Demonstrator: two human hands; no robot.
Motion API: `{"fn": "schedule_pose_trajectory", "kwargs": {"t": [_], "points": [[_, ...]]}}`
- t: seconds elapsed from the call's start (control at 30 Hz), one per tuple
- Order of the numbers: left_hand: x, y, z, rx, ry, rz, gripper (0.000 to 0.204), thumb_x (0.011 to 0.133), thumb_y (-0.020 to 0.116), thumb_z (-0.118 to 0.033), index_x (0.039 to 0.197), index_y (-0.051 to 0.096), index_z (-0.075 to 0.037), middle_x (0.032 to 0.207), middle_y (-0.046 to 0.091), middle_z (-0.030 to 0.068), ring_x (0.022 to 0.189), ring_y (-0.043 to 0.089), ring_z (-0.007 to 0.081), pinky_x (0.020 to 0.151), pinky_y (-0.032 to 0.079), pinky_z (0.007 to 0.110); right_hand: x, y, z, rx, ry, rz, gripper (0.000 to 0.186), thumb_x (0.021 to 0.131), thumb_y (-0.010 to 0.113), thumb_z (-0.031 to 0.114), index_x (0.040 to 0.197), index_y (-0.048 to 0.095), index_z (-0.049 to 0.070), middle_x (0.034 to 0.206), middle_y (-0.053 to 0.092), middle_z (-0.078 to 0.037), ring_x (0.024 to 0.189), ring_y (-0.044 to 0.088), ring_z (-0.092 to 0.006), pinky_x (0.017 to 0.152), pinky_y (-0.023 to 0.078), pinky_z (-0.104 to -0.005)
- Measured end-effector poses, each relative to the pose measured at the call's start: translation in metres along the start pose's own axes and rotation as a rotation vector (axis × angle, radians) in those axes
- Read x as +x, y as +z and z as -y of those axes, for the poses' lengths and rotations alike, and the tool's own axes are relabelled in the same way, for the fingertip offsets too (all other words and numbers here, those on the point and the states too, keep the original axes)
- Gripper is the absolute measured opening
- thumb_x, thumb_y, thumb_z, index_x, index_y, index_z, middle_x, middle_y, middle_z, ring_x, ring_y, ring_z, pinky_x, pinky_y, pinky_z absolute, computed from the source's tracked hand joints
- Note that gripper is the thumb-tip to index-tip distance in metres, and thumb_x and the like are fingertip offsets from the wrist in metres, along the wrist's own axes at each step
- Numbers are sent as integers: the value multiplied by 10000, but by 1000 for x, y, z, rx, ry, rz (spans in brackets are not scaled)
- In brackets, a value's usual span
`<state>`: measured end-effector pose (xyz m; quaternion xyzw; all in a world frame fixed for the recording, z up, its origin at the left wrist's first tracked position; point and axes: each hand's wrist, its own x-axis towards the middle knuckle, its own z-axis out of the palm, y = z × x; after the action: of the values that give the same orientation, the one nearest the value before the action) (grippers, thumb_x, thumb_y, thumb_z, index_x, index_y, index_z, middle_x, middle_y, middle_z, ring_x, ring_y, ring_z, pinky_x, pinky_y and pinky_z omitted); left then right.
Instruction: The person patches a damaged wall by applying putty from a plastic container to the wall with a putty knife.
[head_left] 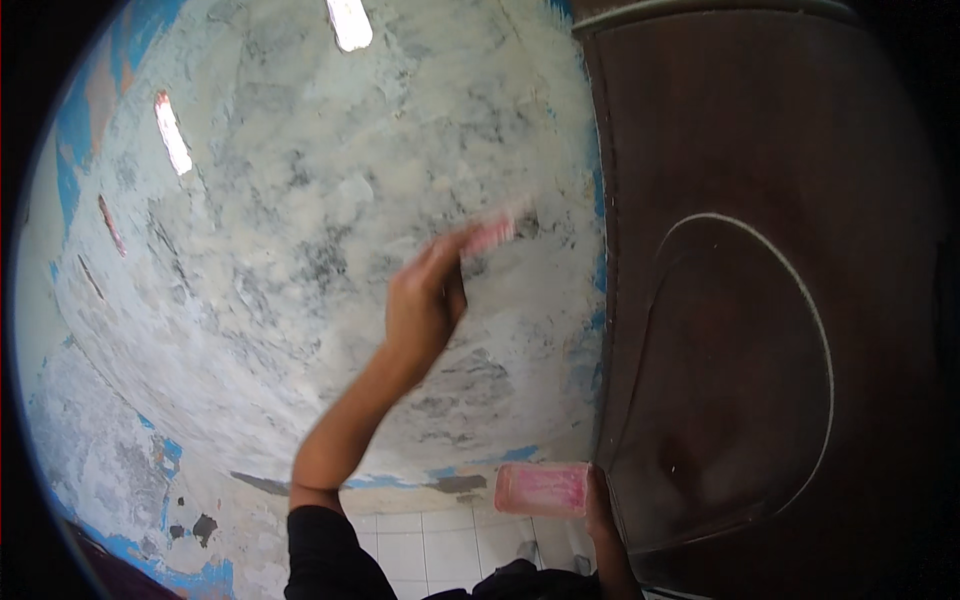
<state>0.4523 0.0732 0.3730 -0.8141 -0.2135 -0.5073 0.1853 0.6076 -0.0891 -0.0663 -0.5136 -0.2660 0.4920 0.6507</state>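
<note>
My left hand [425, 300] is raised in front of the patchy wall [300, 330], its fingers closed around a pink-handled tool [490, 236]. Motion smears this tool, and I cannot tell whether its far end is a brush or a blade. That end is at or close to the wall surface, by a small dark spot. Lower down, my right hand [598, 505] grips a shallow rectangular pink tray [543, 490] by its right end. Whitish and deeper pink smears coat the inside of the tray.
A dark brown door [760, 130] with a pale curved line stands to the right of the wall. Blue paint [68, 180] shows along the wall's edges. Pale floor tiles [448, 548] lie below. At lower left the wall is chipped, with dark holes [204, 528].
</note>
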Motion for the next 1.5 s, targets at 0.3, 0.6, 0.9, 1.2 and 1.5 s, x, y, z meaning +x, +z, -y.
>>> {"fn": "schedule_pose_trajectory", "kwargs": {"t": [0.3,0.6,0.9,1.2,1.5], "points": [[-241,5,-60,-601,-512,821,274,845,607,21,1102,677,-40,1001,699,181,808,669,373,722,528,394,-9,2,16,-27,-63,-6,541,1046,376,482,1318,484,28,1222,537,-88,1162,512,-183,1029,397,-338],[-311,30,-94,-213,-626,933,307,818,571,-29,1104,661,-90,1044,697,158,929,669,372,804,543,456,-3,11,19,-9,-163,130,552,1045,366,485,1333,487,30,1251,533,-105,1184,508,-204,1018,409,-346],[-308,38,-114,-322,-545,922,355,789,554,1,1113,667,-89,1019,708,137,941,671,340,810,531,444,-4,17,47,-64,-140,170,556,1042,373,491,1358,470,44,1271,527,-88,1169,517,-190,1011,416,-337],[-316,32,-118,-329,-472,886,320,803,543,-15,1080,689,-84,890,711,157,811,690,352,711,546,454,-3,9,46,-7,-147,245,592,1050,317,509,1379,435,32,1313,497,-120,1230,490,-199,1057,393,-354],[-311,33,-123,-315,-458,896,341,785,545,5,1077,689,-95,858,707,170,772,688,355,675,543,471,-3,0,47,30,-126,226,588,1052,325,500,1381,438,26,1304,505,-124,1217,502,-199,1050,401,-347]]}}
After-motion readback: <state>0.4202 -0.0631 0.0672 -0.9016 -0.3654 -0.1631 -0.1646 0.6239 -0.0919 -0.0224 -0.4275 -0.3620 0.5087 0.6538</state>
